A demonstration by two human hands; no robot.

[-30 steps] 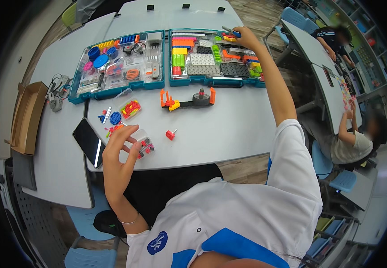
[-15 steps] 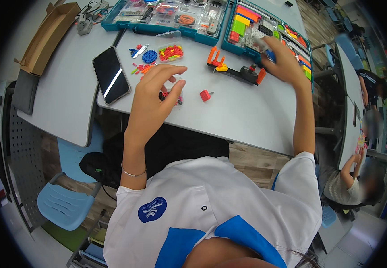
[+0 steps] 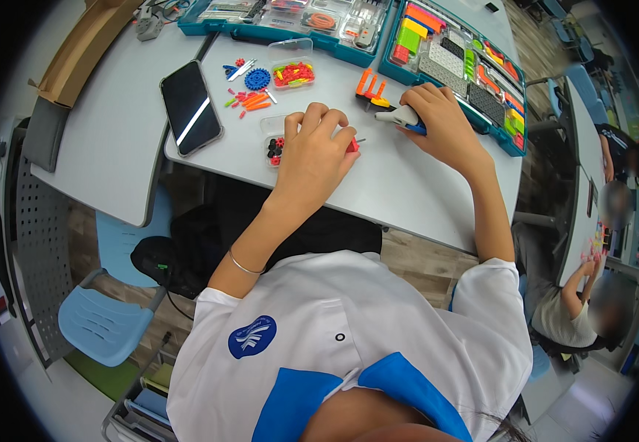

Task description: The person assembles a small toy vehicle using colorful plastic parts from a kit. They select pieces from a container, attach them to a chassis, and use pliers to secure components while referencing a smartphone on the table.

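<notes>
My left hand is closed on a small red block with a thin grey pin sticking out to the right, just over the table. In my right hand is a grey-and-blue plier-like tool, its grey tip pointing left. Behind that tool lies a built piece with orange prongs and a yellow part; my right hand hides much of it. A small clear box with black and red little parts sits against my left hand, partly covered.
Two teal parts cases line the far side. Another clear box holds red and yellow pins, near a blue gear and loose orange pins. A phone lies left, beyond it an open cardboard box. People sit at the right.
My left hand has moved right and closed on the red block. My right hand has come left and nearer from the right case with the tool.
</notes>
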